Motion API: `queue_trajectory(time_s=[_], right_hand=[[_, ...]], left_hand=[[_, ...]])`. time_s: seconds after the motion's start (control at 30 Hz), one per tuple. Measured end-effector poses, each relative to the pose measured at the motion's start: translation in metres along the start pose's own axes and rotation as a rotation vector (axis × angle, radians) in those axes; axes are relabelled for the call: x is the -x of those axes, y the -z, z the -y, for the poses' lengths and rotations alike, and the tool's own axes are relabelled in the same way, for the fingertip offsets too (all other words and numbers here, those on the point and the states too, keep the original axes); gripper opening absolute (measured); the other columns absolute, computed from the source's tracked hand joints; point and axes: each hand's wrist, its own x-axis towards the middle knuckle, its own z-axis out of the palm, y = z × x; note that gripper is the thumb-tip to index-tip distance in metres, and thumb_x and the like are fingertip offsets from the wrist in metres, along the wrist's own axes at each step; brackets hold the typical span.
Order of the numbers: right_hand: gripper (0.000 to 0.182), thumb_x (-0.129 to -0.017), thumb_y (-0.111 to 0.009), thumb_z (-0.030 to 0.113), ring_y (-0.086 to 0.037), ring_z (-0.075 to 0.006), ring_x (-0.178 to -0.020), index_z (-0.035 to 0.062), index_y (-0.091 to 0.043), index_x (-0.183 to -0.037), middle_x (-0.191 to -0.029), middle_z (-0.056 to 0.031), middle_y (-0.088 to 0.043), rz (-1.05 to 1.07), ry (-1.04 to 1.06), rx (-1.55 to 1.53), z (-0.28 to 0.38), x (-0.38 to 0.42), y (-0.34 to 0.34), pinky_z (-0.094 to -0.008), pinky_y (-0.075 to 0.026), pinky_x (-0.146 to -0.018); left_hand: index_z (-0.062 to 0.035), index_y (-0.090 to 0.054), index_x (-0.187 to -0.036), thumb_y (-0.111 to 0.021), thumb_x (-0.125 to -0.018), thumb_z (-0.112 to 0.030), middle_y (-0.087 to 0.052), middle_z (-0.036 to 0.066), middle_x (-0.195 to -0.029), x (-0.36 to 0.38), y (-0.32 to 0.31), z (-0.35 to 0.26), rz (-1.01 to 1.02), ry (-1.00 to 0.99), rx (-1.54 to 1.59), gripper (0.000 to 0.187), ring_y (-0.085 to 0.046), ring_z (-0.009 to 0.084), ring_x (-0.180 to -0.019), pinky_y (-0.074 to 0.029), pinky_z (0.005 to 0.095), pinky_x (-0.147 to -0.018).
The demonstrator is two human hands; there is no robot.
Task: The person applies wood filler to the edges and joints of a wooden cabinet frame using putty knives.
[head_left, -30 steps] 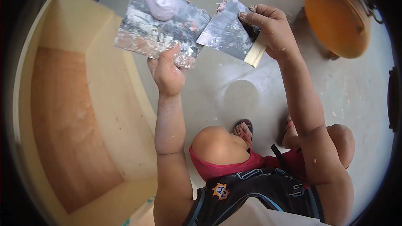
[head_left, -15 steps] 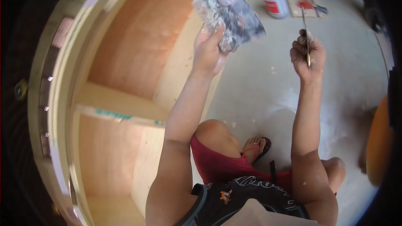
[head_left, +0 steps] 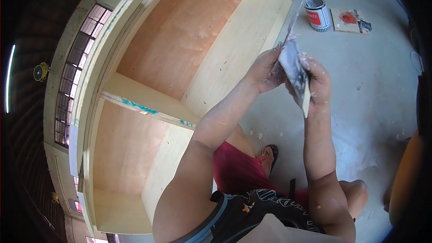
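Note:
In front of me, my left hand (head_left: 268, 69) grips a flat board smeared with grey and white putty (head_left: 294, 22), now turned nearly edge-on. My right hand (head_left: 318, 78) is closed round a thin flat spreader (head_left: 306, 101) with a pale edge, its face coated in whitish putty. Board and spreader overlap between the two hands, and the fingers behind them are partly hidden. Putty marks the fingers of both hands.
An open wooden cabinet (head_left: 198, 123) with a divider lies along my left. Beyond my hands, a tin (head_left: 318, 18) with a red label stands on the grey floor beside a small board (head_left: 339, 26) with a red smear. An orange object (head_left: 405, 177) is at far right.
My hands have come together; the left moved right and down with the board, which turned from face-on to edge-on. My right hand brought the spreader leftward to it. The view has shifted.

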Motion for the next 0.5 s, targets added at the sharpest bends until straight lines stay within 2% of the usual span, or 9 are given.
queue_trajectory(time_s=[0.03, 0.2, 0.23, 0.27, 0.3, 0.33, 0.4, 0.47, 0.5], right_hand=[[0.017, -0.085, -0.051, 0.017, -0.052, -0.0146, -0.042, 0.0020, -0.052, -0.091, -0.065, -0.0087, -0.059, 0.035, 0.013, -0.071, 0.003, -0.002, 0.002, -0.0240, -0.041, -0.035], [0.013, -0.090, -0.046, 0.016, -0.051, -0.0139, -0.044, 0.0040, -0.051, -0.093, -0.066, -0.0071, -0.058, -0.028, 0.182, -0.061, 0.001, -0.027, -0.007, -0.0236, -0.040, -0.033], [0.012, -0.088, -0.049, 0.013, -0.056, -0.0126, -0.054, 0.0030, -0.053, -0.092, -0.071, -0.0060, -0.059, -0.038, 0.193, 0.040, 0.000, -0.024, -0.013, -0.0242, -0.046, -0.043], [0.012, -0.088, -0.049, 0.013, -0.056, -0.0126, -0.054, 0.0030, -0.053, -0.092, -0.071, -0.0060, -0.059, -0.039, 0.193, 0.043, -0.007, -0.028, -0.007, -0.0242, -0.046, -0.043], [0.012, -0.087, -0.051, 0.012, -0.058, -0.0126, -0.063, 0.0009, -0.055, -0.091, -0.079, -0.0073, -0.061, 0.016, 0.116, 0.142, -0.016, -0.032, 0.004, -0.0245, -0.047, -0.055], [0.013, -0.086, -0.053, 0.011, -0.060, -0.0126, -0.073, -0.0012, -0.058, -0.089, -0.088, -0.0086, -0.063, 0.075, 0.039, 0.241, -0.025, -0.037, 0.012, -0.0248, -0.048, -0.066], [0.013, -0.084, -0.056, 0.011, -0.058, -0.0109, -0.074, -0.0001, -0.060, -0.089, -0.085, -0.0069, -0.063, 0.058, -0.003, 0.337, -0.043, -0.035, 0.015, -0.0246, -0.046, -0.068], [0.015, -0.082, -0.054, 0.007, -0.059, -0.0109, -0.076, 0.0000, -0.058, -0.094, -0.086, -0.0044, -0.061, 0.041, 0.049, 0.355, -0.059, -0.028, 0.013, -0.0243, -0.048, -0.074], [0.015, -0.082, -0.054, 0.007, -0.059, -0.0109, -0.076, 0.0000, -0.058, -0.094, -0.086, -0.0044, -0.061, 0.080, -0.002, 0.358, -0.071, -0.032, 0.004, -0.0243, -0.048, -0.074]], left_hand=[[-0.0156, -0.052, -0.093, -0.056, -0.086, -0.046, -0.041, -0.003, -0.045, -0.004, 0.011, 0.007, 0.141, -0.036, -0.023, 0.032, -0.038, 0.0101, -0.038, -0.033, 0.0248, -0.041], [-0.0164, -0.050, -0.088, -0.052, -0.088, -0.046, -0.035, -0.003, -0.042, -0.009, 0.035, -0.011, 0.061, 0.205, 0.410, 0.030, -0.032, 0.0088, -0.037, -0.024, 0.0215, -0.040], [-0.0161, -0.050, -0.090, -0.052, -0.089, -0.045, -0.040, -0.003, -0.047, -0.012, 0.045, -0.008, -0.040, 0.179, 0.417, 0.029, -0.036, 0.0094, -0.039, -0.028, 0.0227, -0.040], [-0.0158, -0.050, -0.091, -0.052, -0.089, -0.043, -0.044, -0.002, -0.051, -0.014, 0.053, -0.005, -0.142, 0.153, 0.426, 0.027, -0.039, 0.0099, -0.042, -0.032, 0.0238, -0.040], [-0.0158, -0.050, -0.091, -0.052, -0.089, -0.043, -0.044, -0.002, -0.051, -0.013, 0.057, -0.003, -0.142, 0.154, 0.429, 0.027, -0.039, 0.0099, -0.042, -0.032, 0.0238, -0.040], [-0.0151, -0.051, -0.094, -0.052, -0.090, -0.039, -0.048, -0.001, -0.059, -0.013, 0.060, 0.000, -0.125, 0.035, 0.178, 0.024, -0.046, 0.0105, -0.048, -0.038, 0.0260, -0.044], [-0.0144, -0.051, -0.096, -0.052, -0.091, -0.035, -0.053, 0.000, -0.067, -0.008, 0.060, 0.011, -0.125, -0.088, -0.073, 0.022, -0.052, 0.0110, -0.055, -0.044, 0.0281, -0.048], [-0.0110, -0.052, -0.099, -0.054, -0.091, -0.029, -0.056, 0.001, -0.079, 0.004, 0.056, 0.015, -0.096, 0.193, 0.203, 0.020, -0.057, 0.0115, -0.072, -0.050, 0.0307, -0.061], [-0.0100, -0.053, -0.097, -0.054, -0.090, -0.030, -0.055, 0.001, -0.078, -0.003, 0.061, 0.023, 0.072, 0.186, 0.251, 0.021, -0.058, 0.0118, -0.073, -0.050, 0.0309, -0.061]])
